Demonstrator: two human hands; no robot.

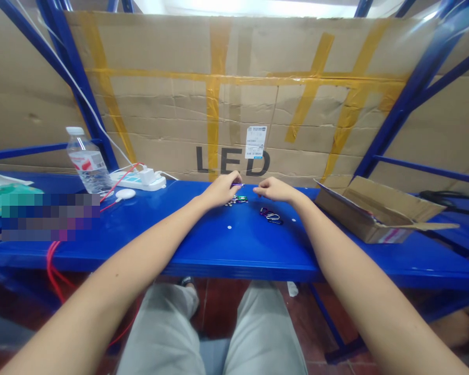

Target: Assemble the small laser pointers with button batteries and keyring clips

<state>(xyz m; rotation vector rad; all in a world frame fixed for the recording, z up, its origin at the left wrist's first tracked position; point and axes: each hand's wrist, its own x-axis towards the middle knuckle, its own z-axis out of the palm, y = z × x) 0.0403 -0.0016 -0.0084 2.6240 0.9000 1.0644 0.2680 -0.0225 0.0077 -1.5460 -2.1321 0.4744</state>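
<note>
My left hand point(222, 188) is over the back of the blue table, its fingers closed on a thin purple carabiner point(238, 184) seen edge-on. Just beneath it lies a small pile of carabiners point(239, 199), with green and silver ones showing. To its right, my right hand point(274, 188) hovers with thumb and fingers pinched together; whatever they hold, if anything, cannot be made out. A separate group of carabiners point(272, 215), purple, silver and black, rests on the table nearer to me, below my right hand.
An open cardboard box point(375, 221) stands at the right. A water bottle point(88, 164), a white power strip point(140, 180) and a round white charger point(125, 194) with red cables are at the left. Behind the table point(226, 250) rises a large taped carton point(160, 114).
</note>
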